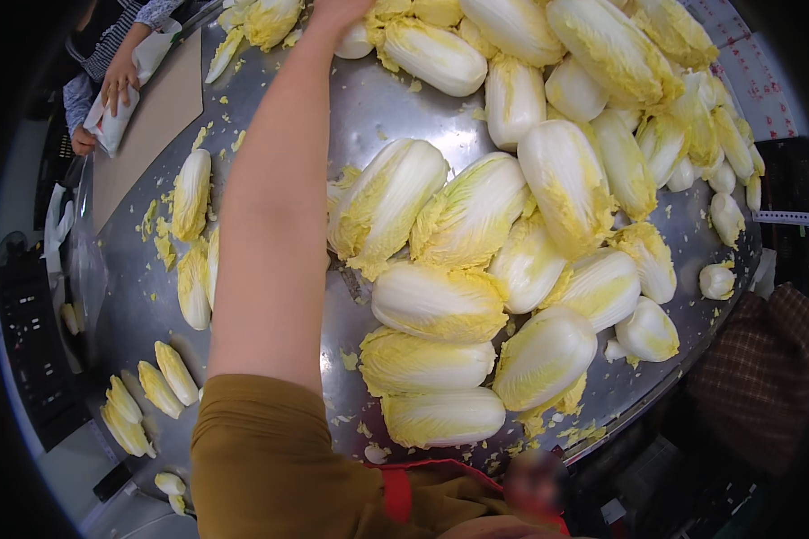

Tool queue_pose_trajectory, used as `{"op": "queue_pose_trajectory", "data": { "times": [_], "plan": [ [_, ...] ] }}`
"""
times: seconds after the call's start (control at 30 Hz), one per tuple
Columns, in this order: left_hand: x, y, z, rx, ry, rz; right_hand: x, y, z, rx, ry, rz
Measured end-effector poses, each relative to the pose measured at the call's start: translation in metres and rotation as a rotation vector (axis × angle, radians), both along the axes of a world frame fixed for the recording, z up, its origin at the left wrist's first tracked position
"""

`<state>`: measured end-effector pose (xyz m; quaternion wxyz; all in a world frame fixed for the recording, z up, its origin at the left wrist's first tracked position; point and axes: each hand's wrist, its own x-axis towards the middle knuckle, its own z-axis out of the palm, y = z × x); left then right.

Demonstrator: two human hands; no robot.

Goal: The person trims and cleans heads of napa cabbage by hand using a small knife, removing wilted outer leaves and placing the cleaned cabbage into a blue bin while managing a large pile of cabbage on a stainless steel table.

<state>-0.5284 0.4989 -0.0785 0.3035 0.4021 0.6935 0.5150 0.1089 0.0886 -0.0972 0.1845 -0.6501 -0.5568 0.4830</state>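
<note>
My left arm stretches across the metal table (263,364) to the far side. Only part of my left hand (342,8) shows at the top edge; its fingers are cut off. Just beside it lie a pale cabbage base (354,42) and a trimmed napa cabbage (435,57). Whether the hand holds anything is not visible. My right hand is out of view. Before me rest several napa cabbages, among them a large one (391,199), one lying sideways (438,301) and one near the front edge (443,416).
More napa cabbages (613,50) are heaped at the far right. Smaller cabbage pieces (175,370) lie at left among leaf scraps. At upper left, another person's hand (120,84) rests on a plastic bag (116,120) beside a cardboard sheet (158,118). Brown checked cloth (758,377) hangs at right.
</note>
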Motion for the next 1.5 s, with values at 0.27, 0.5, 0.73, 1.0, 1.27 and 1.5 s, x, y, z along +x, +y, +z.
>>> {"op": "queue_pose_trajectory", "data": {
  "times": [0.27, 0.5, 0.73, 1.0, 1.27, 1.5],
  "plan": [
    [0.042, -0.012, -0.025, -0.222, 0.502, 0.083, 0.005, 0.000, -0.024, 0.075, 0.127, 0.058],
    [0.119, -0.059, -0.020, -0.138, 0.276, 0.028, -0.009, 0.012, -0.005, -0.017, 0.127, 0.124],
    [0.160, -0.093, -0.037, 0.093, 0.089, -0.133, -0.029, 0.016, 0.004, 0.189, 0.150, 0.169],
    [0.230, -0.170, -0.020, 0.047, 0.084, -0.147, -0.038, 0.016, 0.015, 0.026, 0.181, -0.004],
    [0.278, -0.231, -0.027, 0.032, 0.418, -0.105, -0.042, 0.022, 0.009, 0.124, 0.152, 0.056],
    [0.279, -0.273, 0.013, -0.283, 0.361, -0.179, -0.039, 0.021, 0.013, 0.022, 0.251, 0.039]
  ]
}}
